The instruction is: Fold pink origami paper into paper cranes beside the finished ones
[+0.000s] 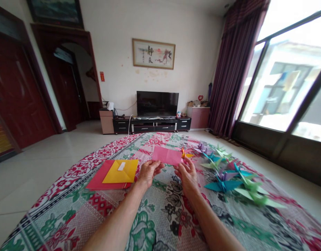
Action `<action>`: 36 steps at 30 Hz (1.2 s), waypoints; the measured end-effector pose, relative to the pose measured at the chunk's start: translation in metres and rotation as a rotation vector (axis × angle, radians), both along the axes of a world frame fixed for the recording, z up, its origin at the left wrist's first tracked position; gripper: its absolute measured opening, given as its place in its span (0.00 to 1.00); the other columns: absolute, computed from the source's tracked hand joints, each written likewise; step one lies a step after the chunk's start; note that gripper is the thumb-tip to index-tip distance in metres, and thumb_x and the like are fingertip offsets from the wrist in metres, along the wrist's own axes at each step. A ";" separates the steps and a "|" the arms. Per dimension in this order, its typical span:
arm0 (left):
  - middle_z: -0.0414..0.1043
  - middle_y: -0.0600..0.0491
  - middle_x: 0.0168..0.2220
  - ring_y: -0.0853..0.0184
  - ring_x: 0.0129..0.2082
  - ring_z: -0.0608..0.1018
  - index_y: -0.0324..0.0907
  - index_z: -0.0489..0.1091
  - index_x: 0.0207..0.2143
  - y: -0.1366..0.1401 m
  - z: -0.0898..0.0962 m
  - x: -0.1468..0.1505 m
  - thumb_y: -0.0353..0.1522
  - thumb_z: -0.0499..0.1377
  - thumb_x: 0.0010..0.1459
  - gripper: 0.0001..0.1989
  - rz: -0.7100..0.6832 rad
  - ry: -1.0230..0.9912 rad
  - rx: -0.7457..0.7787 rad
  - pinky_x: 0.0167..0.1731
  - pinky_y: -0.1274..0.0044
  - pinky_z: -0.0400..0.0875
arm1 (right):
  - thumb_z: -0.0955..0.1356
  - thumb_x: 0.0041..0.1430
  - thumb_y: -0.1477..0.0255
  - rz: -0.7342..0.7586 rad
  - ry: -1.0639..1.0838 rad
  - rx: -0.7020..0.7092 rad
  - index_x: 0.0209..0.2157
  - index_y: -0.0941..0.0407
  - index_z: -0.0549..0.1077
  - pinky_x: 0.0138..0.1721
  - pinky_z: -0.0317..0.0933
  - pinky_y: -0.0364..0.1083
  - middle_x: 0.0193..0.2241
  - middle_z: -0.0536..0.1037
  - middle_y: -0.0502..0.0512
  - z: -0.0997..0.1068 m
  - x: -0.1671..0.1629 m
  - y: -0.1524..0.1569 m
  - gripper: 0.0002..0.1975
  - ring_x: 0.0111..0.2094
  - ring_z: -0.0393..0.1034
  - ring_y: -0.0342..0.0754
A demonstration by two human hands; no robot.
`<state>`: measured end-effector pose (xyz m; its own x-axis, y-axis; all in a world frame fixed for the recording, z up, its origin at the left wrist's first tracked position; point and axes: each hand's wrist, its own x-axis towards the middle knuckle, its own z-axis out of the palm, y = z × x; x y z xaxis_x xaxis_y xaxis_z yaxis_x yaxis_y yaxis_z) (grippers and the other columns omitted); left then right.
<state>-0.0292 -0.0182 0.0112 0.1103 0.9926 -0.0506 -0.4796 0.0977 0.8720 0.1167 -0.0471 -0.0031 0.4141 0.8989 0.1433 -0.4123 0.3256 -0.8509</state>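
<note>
A pink sheet of paper [166,155], folded to a rectangle with a faint upright crease, is held up over the table. My left hand [149,171] pinches its lower left corner between thumb and fingers. At the lower right corner, my right hand [187,171] grips the sheet the same way. Just behind the right hand stands an orange paper crane [185,153]. Left of my left hand lies a yellow sheet of paper [120,171] with crossing creases and a small white piece on it, on top of red paper sheets [98,174].
Several folded paper cranes [224,183] in blue, green and purple stand at the right on the round table's floral cloth [79,216]. Beyond the table are a television [157,104] on a low cabinet [154,125], a curtain [228,73] and a window.
</note>
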 end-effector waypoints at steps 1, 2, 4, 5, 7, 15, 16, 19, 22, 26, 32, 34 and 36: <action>0.75 0.49 0.26 0.69 0.28 0.77 0.36 0.68 0.26 0.000 0.000 0.000 0.31 0.65 0.41 0.11 0.009 -0.003 -0.007 0.23 0.83 0.69 | 0.72 0.41 0.65 -0.011 -0.037 0.015 0.46 0.49 0.62 0.28 0.65 0.42 0.34 0.73 0.48 0.000 0.000 0.000 0.28 0.28 0.71 0.42; 0.75 0.50 0.26 0.69 0.28 0.77 0.36 0.68 0.27 0.000 0.000 0.000 0.31 0.65 0.41 0.11 0.015 -0.005 -0.013 0.23 0.83 0.69 | 0.72 0.42 0.65 -0.020 -0.079 0.029 0.46 0.50 0.62 0.28 0.65 0.42 0.36 0.73 0.49 -0.001 0.001 0.000 0.27 0.29 0.71 0.43; 0.75 0.50 0.26 0.68 0.28 0.77 0.36 0.67 0.27 0.000 0.000 0.000 0.31 0.65 0.41 0.11 0.023 -0.008 -0.019 0.23 0.83 0.69 | 0.71 0.43 0.64 -0.029 -0.158 0.051 0.44 0.51 0.64 0.29 0.65 0.43 0.39 0.72 0.51 -0.002 0.000 0.000 0.24 0.30 0.71 0.43; 0.75 0.50 0.26 0.68 0.28 0.77 0.36 0.67 0.27 0.000 0.000 0.000 0.31 0.65 0.41 0.11 0.024 -0.007 -0.019 0.23 0.83 0.69 | 0.71 0.44 0.64 -0.028 -0.190 0.056 0.43 0.51 0.64 0.30 0.65 0.43 0.39 0.72 0.51 -0.002 -0.001 0.000 0.23 0.31 0.71 0.43; 0.75 0.49 0.26 0.68 0.28 0.77 0.36 0.67 0.27 0.000 0.000 0.000 0.31 0.65 0.41 0.11 0.023 -0.002 -0.014 0.23 0.82 0.69 | 0.70 0.45 0.64 -0.024 -0.222 0.053 0.41 0.52 0.66 0.31 0.65 0.43 0.38 0.72 0.51 -0.004 -0.002 0.001 0.20 0.31 0.70 0.43; 0.75 0.50 0.26 0.68 0.28 0.77 0.36 0.67 0.27 0.001 -0.001 0.000 0.31 0.64 0.41 0.10 0.018 -0.003 -0.021 0.23 0.83 0.69 | 0.70 0.44 0.63 -0.013 -0.188 0.028 0.42 0.54 0.65 0.29 0.64 0.43 0.36 0.72 0.53 -0.005 -0.001 0.002 0.22 0.31 0.71 0.44; 0.75 0.50 0.26 0.68 0.28 0.77 0.36 0.67 0.27 0.001 -0.001 0.000 0.31 0.64 0.41 0.10 0.018 -0.003 -0.022 0.23 0.83 0.69 | 0.70 0.44 0.63 -0.010 -0.198 0.033 0.43 0.54 0.65 0.29 0.64 0.43 0.36 0.72 0.53 -0.004 -0.001 0.002 0.23 0.31 0.70 0.44; 0.75 0.49 0.26 0.68 0.28 0.77 0.36 0.67 0.27 0.001 -0.001 0.000 0.31 0.64 0.41 0.10 0.019 -0.006 -0.024 0.23 0.82 0.69 | 0.70 0.44 0.63 -0.010 -0.238 0.049 0.43 0.53 0.66 0.30 0.64 0.43 0.38 0.72 0.53 -0.003 -0.001 0.000 0.22 0.31 0.70 0.44; 0.75 0.48 0.26 0.68 0.28 0.77 0.36 0.67 0.27 0.000 -0.001 0.000 0.30 0.64 0.41 0.10 0.026 -0.006 -0.028 0.23 0.82 0.69 | 0.70 0.45 0.63 -0.019 -0.278 0.058 0.42 0.52 0.67 0.31 0.65 0.44 0.39 0.72 0.52 -0.002 -0.001 -0.001 0.21 0.32 0.70 0.44; 0.75 0.49 0.26 0.68 0.28 0.77 0.36 0.67 0.27 -0.001 0.000 0.001 0.31 0.64 0.42 0.10 0.029 0.009 -0.033 0.23 0.82 0.68 | 0.69 0.45 0.62 0.015 -0.316 0.030 0.38 0.54 0.71 0.32 0.65 0.45 0.35 0.74 0.52 -0.002 -0.001 -0.002 0.17 0.33 0.70 0.46; 0.75 0.48 0.24 0.67 0.27 0.77 0.37 0.68 0.25 -0.002 -0.002 0.000 0.33 0.63 0.41 0.10 -0.023 0.135 0.009 0.24 0.81 0.67 | 0.69 0.46 0.62 0.126 -0.284 -0.030 0.35 0.57 0.73 0.29 0.64 0.43 0.30 0.76 0.53 -0.001 -0.002 -0.004 0.16 0.31 0.70 0.46; 0.75 0.48 0.25 0.67 0.27 0.77 0.37 0.68 0.25 -0.002 -0.002 -0.001 0.34 0.63 0.42 0.10 -0.039 0.184 0.021 0.24 0.81 0.66 | 0.69 0.45 0.63 0.145 -0.264 -0.035 0.33 0.57 0.74 0.29 0.64 0.42 0.28 0.76 0.53 0.000 -0.002 -0.004 0.14 0.29 0.70 0.45; 0.75 0.48 0.25 0.66 0.27 0.77 0.37 0.69 0.25 -0.003 -0.002 -0.002 0.34 0.63 0.42 0.10 -0.063 0.222 0.026 0.25 0.80 0.66 | 0.69 0.45 0.63 0.158 -0.254 -0.038 0.32 0.57 0.74 0.29 0.64 0.42 0.27 0.76 0.53 0.000 -0.001 -0.005 0.13 0.28 0.69 0.45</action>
